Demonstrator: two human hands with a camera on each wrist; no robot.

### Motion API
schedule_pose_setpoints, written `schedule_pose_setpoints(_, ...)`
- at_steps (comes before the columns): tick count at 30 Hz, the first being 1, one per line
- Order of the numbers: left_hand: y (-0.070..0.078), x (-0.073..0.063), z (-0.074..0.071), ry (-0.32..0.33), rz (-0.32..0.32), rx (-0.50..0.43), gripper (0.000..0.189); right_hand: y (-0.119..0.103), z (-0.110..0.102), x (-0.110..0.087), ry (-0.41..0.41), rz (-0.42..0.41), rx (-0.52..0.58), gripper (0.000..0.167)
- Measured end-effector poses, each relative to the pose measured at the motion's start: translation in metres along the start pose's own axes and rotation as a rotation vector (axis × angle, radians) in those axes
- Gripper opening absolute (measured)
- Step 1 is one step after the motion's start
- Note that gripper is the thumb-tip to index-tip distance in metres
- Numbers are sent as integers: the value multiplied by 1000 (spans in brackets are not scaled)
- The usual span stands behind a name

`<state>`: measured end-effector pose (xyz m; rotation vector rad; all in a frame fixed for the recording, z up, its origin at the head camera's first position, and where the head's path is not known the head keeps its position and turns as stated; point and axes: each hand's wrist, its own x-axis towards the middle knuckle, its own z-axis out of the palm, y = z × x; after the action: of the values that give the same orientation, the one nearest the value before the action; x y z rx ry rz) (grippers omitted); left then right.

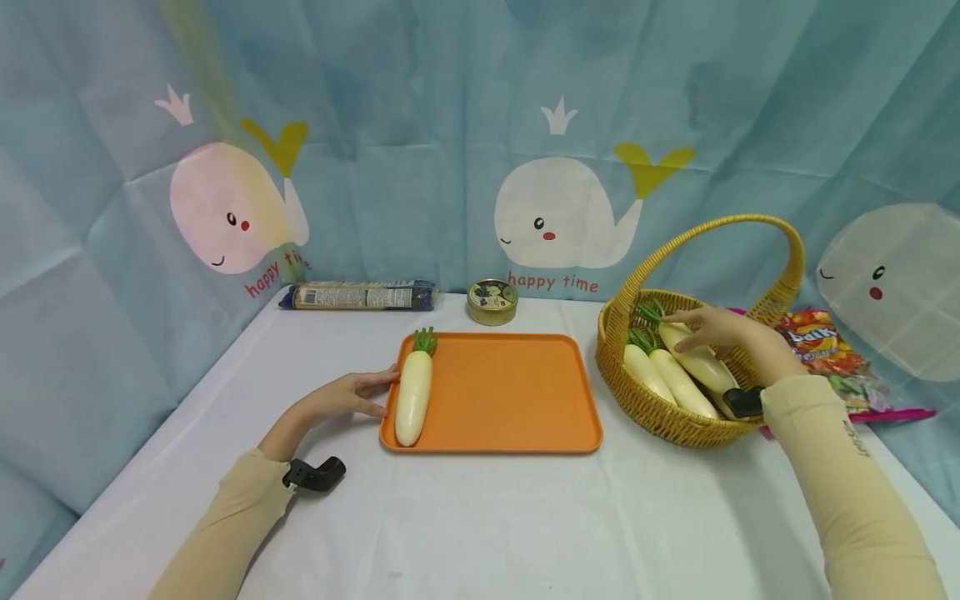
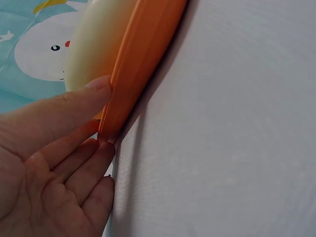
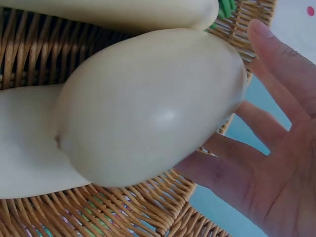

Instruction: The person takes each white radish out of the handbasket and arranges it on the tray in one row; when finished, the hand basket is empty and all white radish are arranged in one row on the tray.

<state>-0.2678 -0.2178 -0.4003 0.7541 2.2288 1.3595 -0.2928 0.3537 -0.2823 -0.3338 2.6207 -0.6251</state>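
A white radish point(image 1: 414, 398) with green stalks lies along the left side of an orange tray point(image 1: 513, 392). My left hand point(image 1: 352, 395) touches the tray's left rim, fingers extended and thumb apart from them; in the left wrist view the thumb point(image 2: 91, 94) meets the rim beside the radish. Over the wicker basket point(image 1: 660, 421), my right hand point(image 1: 708, 327) hovers with spread fingers around the stalk end of the rightmost radish point(image 1: 701, 358). From the right wrist, some fingertips pass behind that radish point(image 3: 153, 108), while the thumb stands away from it. Two more radishes point(image 1: 678, 383) lie left of it.
At the back stand a long printed packet point(image 1: 360, 296) and a round tin point(image 1: 492, 302). A colourful bag point(image 1: 832, 358) lies behind the basket on the right. The basket's tall handle point(image 1: 705, 225) arches over its contents. A blue whale-print curtain point(image 1: 420, 167) hangs behind the white table.
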Motion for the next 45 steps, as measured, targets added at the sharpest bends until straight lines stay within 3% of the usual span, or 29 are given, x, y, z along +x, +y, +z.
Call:
schedule_pose_setpoints(16, 0, 0, 0, -23, 15, -6, 63, -3, 7, 3, 0, 31, -14, 81)
schedule_pose_setpoints(25, -3, 0, 0, -18, 17, 9, 62, 1, 9, 6, -50, -1, -54, 81)
schedule_pose_setpoints(30, -4, -1, -1, -16, 19, 8, 62, 1, 9, 8, -26, 0, -83, 79)
schedule_pose_setpoints(45, 0, 0, -2, -19, 0, -3, 61, -2, 0, -4, -2, 21, 5, 78)
